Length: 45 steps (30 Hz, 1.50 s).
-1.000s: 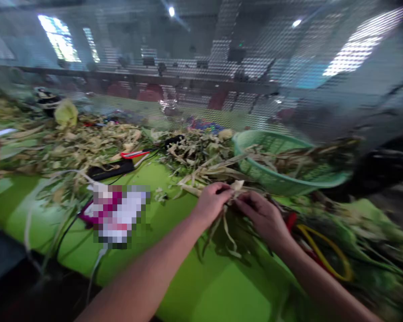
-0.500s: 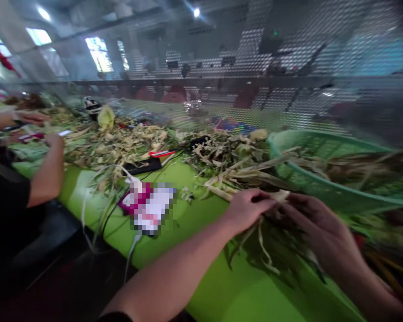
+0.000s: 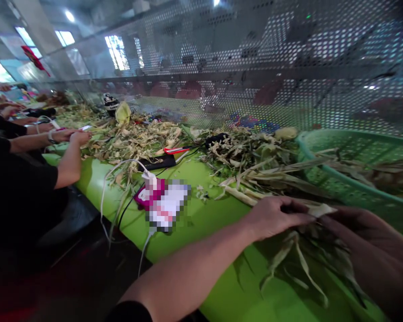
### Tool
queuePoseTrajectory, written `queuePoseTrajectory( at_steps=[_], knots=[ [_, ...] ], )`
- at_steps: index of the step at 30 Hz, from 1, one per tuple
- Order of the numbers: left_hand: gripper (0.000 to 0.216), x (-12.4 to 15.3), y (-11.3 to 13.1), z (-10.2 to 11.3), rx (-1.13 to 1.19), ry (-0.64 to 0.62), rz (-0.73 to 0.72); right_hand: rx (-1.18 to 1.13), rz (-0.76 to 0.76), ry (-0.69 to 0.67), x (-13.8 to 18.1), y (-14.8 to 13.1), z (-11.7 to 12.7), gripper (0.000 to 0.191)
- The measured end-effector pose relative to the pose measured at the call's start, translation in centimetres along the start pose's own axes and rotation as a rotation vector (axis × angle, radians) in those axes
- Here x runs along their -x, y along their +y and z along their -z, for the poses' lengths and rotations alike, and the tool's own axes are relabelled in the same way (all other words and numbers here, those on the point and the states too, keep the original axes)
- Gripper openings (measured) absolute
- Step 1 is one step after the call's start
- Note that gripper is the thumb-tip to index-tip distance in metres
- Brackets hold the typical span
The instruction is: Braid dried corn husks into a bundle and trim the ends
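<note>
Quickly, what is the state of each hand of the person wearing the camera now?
Left hand: closed, pinching a pale dry leaf.
Right hand: fingertips closed on the same leaf.

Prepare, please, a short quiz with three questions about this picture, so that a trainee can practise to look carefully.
1. Multiple choice: what do the left hand and the right hand pinch together?
A) a metal spoon
B) a pale dry strip of plant
C) a blue ribbon

2. True or false: the green basket stands beyond the right hand, and dry leaves lie in it.

3. Fill the gap: the surface of the table under the forearms is coloured ____.

Key: 1. B; 2. true; 3. green.
</note>
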<state>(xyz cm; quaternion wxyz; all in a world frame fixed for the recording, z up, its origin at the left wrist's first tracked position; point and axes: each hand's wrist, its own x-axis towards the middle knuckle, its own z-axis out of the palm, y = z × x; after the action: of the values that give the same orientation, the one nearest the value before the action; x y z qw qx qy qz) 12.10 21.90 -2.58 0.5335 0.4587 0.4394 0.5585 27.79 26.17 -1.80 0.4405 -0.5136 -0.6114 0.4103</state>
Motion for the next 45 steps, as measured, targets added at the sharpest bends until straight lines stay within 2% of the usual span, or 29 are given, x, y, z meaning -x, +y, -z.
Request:
queuePoseTrajectory(
  at_steps=[3,11,13,18,21,27,37,42,45],
  knots=[
    [0.024,0.1,0.2,-0.1,0.028,-0.011,0.004,-0.091,-0.042,-0.085,0.0,0.0,0.3,0.035],
    [0.013,0.0,-0.3,0.0,-0.074,0.010,-0.036,-0.192,-0.062,-0.137,1.0,-2.6,-0.1,0.042],
    [0.011,0.0,-0.3,-0.1,-0.096,0.005,-0.038,-0.218,-0.022,-0.145,1.2,-2.7,-0.2,0.039],
    [0.010,0.1,-0.1,-0.2,-0.072,0.025,-0.058,-0.302,0.104,-0.264,1.4,-2.0,-0.1,0.033],
    [0.013,0.2,-0.1,-0.2,-0.061,0.001,-0.086,-0.259,0.131,-0.235,1.2,-1.6,-0.1,0.029],
    [0.023,0.6,0.3,-0.4,0.076,-0.094,0.010,-0.281,0.145,-0.177,1.0,-2.0,0.1,0.025],
    [0.028,1.1,1.5,-0.2,0.117,-0.134,0.050,-0.436,0.042,-0.192,1.0,-2.2,0.1,0.028],
    [0.039,1.0,1.2,-0.4,0.200,-0.155,0.063,-0.463,0.061,-0.151,0.8,-2.4,0.5,0.026],
    [0.036,1.1,1.1,-0.5,0.213,-0.162,0.098,-0.475,0.069,-0.155,0.7,-2.4,0.5,0.024]
  ],
)
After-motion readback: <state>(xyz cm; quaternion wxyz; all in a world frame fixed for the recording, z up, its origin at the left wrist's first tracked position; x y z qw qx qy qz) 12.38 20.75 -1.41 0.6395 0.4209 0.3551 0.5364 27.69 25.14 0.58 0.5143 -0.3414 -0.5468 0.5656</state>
